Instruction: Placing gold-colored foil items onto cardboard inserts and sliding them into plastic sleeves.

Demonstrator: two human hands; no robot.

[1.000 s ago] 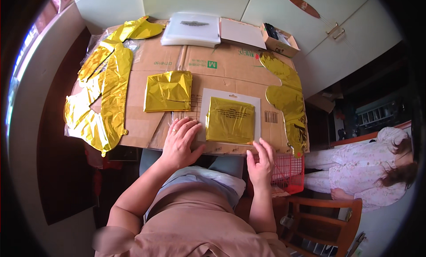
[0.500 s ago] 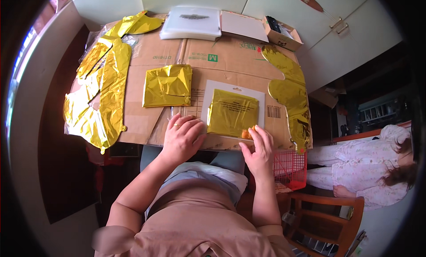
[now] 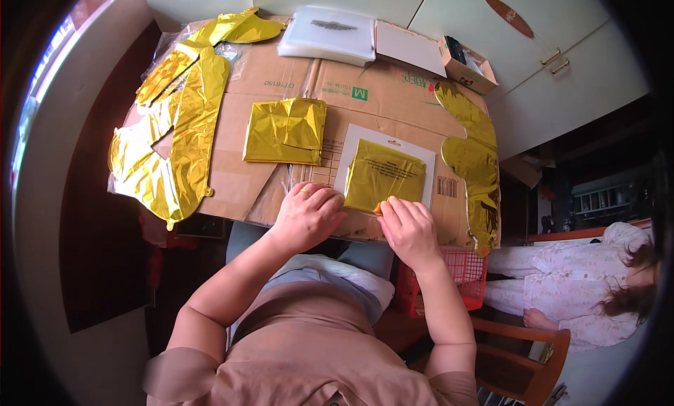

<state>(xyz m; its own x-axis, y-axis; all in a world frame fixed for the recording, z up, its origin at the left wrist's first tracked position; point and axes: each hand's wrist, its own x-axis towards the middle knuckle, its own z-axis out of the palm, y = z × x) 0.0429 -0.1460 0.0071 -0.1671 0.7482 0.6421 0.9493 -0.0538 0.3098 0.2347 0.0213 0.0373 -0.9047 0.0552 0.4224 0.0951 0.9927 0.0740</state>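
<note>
A flat package (image 3: 390, 173) lies near the cardboard's front edge, with folded gold foil over a white backing card. My right hand (image 3: 409, 230) is closed at its near edge, fingers pinched on a small orange thing (image 3: 378, 209) mostly hidden by the fingertips; its kind I cannot make out. At the package's near left corner my left hand (image 3: 309, 213) is closed, fingers bent together over the edge, a ring on one finger. Left of the package rests a folded gold foil piece (image 3: 284, 132) with nothing touching it.
Flattened gold foil balloons (image 3: 186, 125) cover the cardboard's left side, and another foil balloon (image 3: 467, 143) its right. Along the back stand a stack of clear bags (image 3: 330, 37), a white box (image 3: 411, 47) and a small open box (image 3: 467, 65). A red basket (image 3: 463, 276) and another person (image 3: 569, 276) are at right.
The view has shifted, moving the table's things rightward in the picture. My left fingers have drawn together at the package corner. My right fingers have closed further over the orange thing, which has moved left along the edge.
</note>
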